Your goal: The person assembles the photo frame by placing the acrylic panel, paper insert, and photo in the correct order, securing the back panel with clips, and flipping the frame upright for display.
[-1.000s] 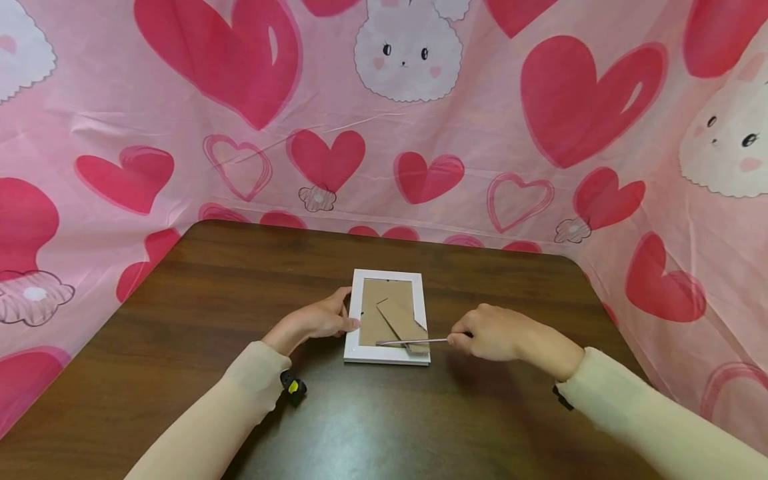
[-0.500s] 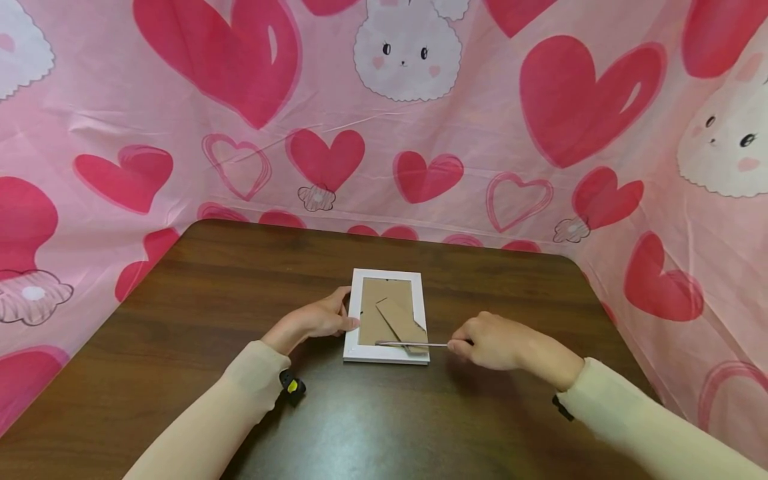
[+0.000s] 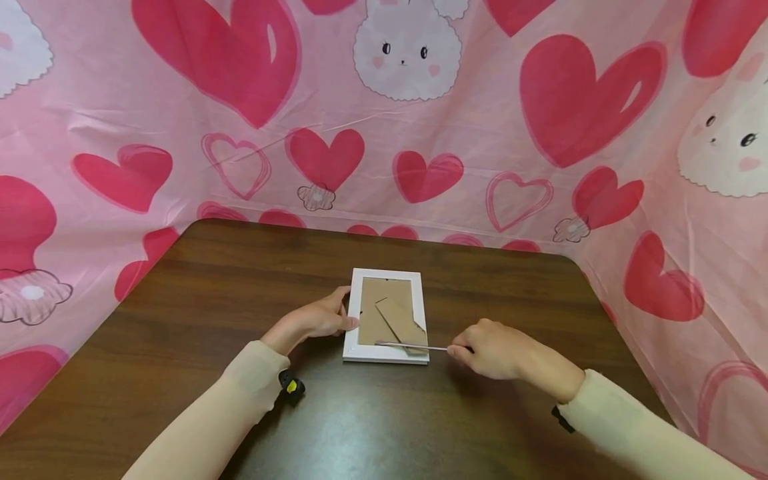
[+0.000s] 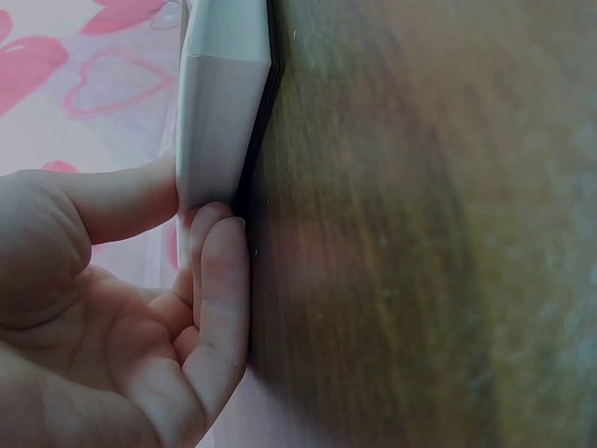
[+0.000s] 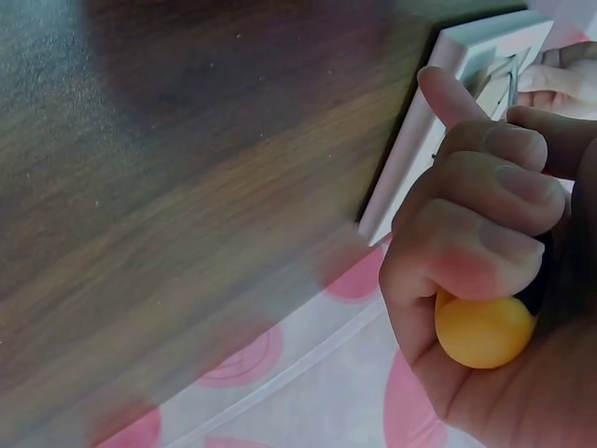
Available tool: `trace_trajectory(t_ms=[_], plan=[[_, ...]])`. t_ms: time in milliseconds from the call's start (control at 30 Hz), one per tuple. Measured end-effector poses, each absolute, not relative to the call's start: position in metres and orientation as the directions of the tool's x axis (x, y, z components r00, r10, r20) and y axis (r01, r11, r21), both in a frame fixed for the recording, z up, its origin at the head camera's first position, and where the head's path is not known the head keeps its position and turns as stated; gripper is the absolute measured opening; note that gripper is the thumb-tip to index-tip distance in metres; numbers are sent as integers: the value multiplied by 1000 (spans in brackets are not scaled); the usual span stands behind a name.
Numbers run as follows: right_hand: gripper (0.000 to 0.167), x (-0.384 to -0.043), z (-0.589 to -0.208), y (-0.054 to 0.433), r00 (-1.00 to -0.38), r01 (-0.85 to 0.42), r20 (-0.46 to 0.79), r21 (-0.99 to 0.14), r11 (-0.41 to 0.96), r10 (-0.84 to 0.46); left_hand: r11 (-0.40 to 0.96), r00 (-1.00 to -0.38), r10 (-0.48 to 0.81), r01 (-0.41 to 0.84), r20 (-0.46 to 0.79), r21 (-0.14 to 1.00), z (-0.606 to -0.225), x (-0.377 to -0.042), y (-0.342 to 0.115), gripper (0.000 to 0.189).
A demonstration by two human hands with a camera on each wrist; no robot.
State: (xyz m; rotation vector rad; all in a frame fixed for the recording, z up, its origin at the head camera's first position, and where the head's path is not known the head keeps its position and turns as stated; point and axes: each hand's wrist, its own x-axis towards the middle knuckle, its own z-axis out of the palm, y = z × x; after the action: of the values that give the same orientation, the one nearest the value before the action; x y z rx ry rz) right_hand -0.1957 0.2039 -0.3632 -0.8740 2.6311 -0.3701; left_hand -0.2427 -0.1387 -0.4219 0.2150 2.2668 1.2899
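The picture frame is pointing its length away, between my hands: nearer left hand is pinching its edge; right hand is gripping the crosswise tool.

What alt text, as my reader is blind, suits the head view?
A person's right hand holds a thin tool across the back of a white picture frame, the left hand gripping its left edge on a brown table. Pink heart-patterned cloth hangs behind.
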Motion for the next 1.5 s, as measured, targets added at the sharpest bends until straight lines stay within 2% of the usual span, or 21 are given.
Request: trace_trajectory(t_ms=[267, 733, 967, 1100, 1300, 1500], plan=[[26, -191, -366, 204, -750, -523, -227, -371, 768, -621, 542, -854, 376, -112, -359, 833, -422, -242, -139, 84], [28, -185, -364, 200, -758, -546, -192, -334, 768, -623, 548, -858, 375, -101, -352, 830, -421, -238, -138, 84], [32, -183, -360, 197, -762, -610, -105, -213, 763, -638, 536, -860, 382, -93, -339, 839, -421, -239, -138, 85], [37, -184, -357, 200, -776, -616, -46, -162, 771, -630, 528, -861, 389, -85, -329, 845, -421, -239, -137, 85], [41, -187, -346, 211, -822, -563, 34, -200, 802, -569, 522, -859, 392, -87, -329, 849, -422, -240, -137, 84], [40, -190, -339, 222, -847, -528, 44, -187, 828, -530, 527, -857, 389, -94, -338, 845, -423, -241, -139, 84]])
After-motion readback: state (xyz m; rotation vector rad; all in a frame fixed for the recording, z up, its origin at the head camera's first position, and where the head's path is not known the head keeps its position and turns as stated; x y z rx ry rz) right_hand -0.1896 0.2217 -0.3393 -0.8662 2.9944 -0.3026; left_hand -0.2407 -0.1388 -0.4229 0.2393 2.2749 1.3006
